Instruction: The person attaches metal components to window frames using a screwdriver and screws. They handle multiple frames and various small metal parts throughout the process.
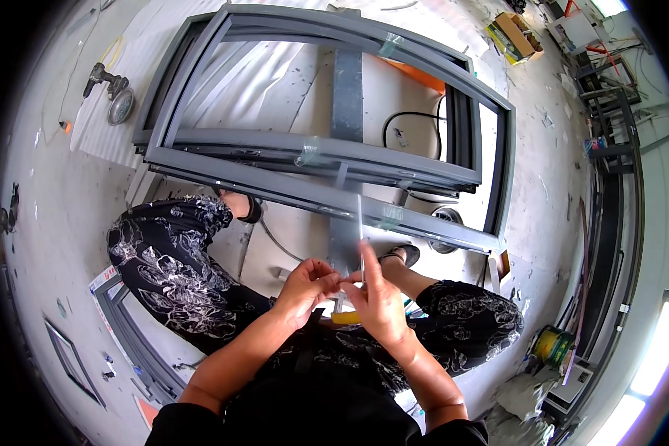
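My right hand (379,305) is closed around a thin, pale, straight rod (360,219) that points away from me, its index finger stretched along it; the kind of tool does not show clearly. Close beside it, my left hand (305,290) has thumb and fingers pinched together near the right fingertips. What sits in that pinch is too small to name. Under the right hand a yellow piece (345,317) shows above my lap. Just beyond both hands lie grey metal window frames (275,189), stacked askew, with clear tape (308,151) around their bars.
A grey beam (347,97) passes beneath the frames. To the left lie a cordless drill (105,80) and a round metal-rimmed thing (121,106). More frames (137,334) rest by my left leg. A cardboard box (514,37) stands far right, and a black cable (405,115) curls inside the frames.
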Tool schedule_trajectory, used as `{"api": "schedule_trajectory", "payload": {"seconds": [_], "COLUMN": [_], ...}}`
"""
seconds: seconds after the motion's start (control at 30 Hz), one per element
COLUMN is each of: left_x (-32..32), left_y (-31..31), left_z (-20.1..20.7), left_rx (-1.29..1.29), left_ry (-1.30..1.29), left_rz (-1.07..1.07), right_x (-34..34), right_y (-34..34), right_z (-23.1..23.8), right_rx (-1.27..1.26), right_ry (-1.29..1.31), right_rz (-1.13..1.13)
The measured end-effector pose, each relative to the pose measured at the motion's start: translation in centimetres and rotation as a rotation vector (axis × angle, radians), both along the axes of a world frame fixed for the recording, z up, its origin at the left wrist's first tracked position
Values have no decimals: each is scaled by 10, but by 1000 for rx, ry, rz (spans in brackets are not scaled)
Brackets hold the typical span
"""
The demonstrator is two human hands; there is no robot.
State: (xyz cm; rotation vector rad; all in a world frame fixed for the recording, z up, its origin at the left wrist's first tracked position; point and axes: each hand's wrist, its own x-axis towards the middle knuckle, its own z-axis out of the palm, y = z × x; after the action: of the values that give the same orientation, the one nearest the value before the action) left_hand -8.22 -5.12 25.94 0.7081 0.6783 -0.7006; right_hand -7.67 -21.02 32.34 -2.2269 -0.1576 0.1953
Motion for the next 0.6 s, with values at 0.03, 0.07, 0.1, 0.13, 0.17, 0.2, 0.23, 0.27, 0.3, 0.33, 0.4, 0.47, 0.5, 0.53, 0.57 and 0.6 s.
{"api": "schedule_trajectory", "payload": {"seconds": [0.03,0.07,0.1,0.13,0.17,0.2,0.23,0.27,0.3,0.33,0.4,0.47,0.5,0.53,0.57,0.6], "left_x": [4,7,10,17,20,21,22,23,23,23,23,23,22,22,22,22], "left_y": [3,6,11,15,22,28,30,33,35,36,38,38,37,38,38,39], "left_z": [-1,-2,-5,0,4,5,3,1,-1,-2,-3,-1,-1,-1,-1,-1], "left_rx": [8,16,-41,-36,-45,-53,-54,-84,-113,-113,-120,-131,-139,-138,-146,-153], "left_ry": [-18,-36,-49,-61,-62,-63,-61,-92,-122,-120,-188,-213,-240,-239,-258,-276], "left_rz": [65,131,204,202,202,203,204,222,240,242,235,214,196,195,178,160], "right_x": [0,0,-1,0,-3,-4,-4,-5,-7,-7,0,1,0,1,1,2], "right_y": [-3,-7,-15,-24,-31,-36,-35,-38,-41,-42,-41,-43,-43,-43,-43,-43], "right_z": [5,8,10,17,20,23,38,42,45,49,60,61,60,61,62,64], "right_rx": [3,6,-59,-80,-57,-33,-61,-62,-72,-81,-133,-146,-134,-133,-139,-144], "right_ry": [37,74,71,112,131,148,212,214,184,155,159,94,105,106,100,93], "right_rz": [-33,-66,2,50,127,203,206,207,237,267,298,344,347,346,349,352]}}
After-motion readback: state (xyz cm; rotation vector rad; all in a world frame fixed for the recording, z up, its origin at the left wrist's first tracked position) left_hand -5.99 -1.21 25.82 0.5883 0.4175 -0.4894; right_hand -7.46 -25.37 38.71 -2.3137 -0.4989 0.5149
